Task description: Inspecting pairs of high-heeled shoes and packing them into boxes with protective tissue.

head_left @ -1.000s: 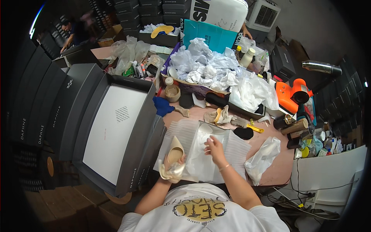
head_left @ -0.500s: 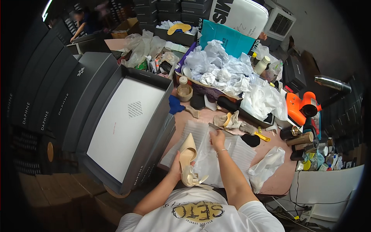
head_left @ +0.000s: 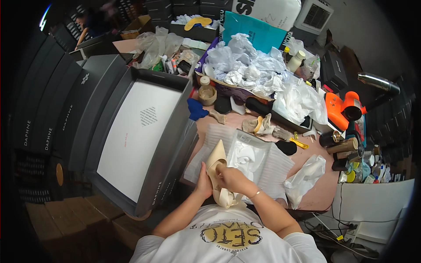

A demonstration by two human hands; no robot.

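Observation:
My left hand (head_left: pixel 203 182) is wrapped around the side of a cream pointed-toe shoe (head_left: pixel 216 154), its toe pointing away from me. A pale bow or strap gathers at the heel end, near my shirt. My right hand (head_left: pixel 231 179) is curled over the shoe's opening, fingertips down inside it; anything they pinch is hidden. Just beyond and beneath the hands lies a shallow white-lined box (head_left: pixel 256 145) with crumpled white tissue (head_left: pixel 244 153) in it. Thin white foam sheet (head_left: pixel 275 172) spreads out on both sides of the box.
At left stands a large dark shoebox (head_left: pixel 165 144) holding a white sheet, beside stacked dark boxes (head_left: pixel 94 101). A bin of crumpled paper (head_left: pixel 245 61) is at the back. A yellow-handled brush (head_left: pixel 299 143), a plastic bag (head_left: pixel 305 180) and an orange tool (head_left: pixel 335 116) lie rightward.
My right hand has moved from the foam sheet toward me and into the shoe's opening. The white-lined box, covered before, now shows. The shoe has turned slightly in my left hand.

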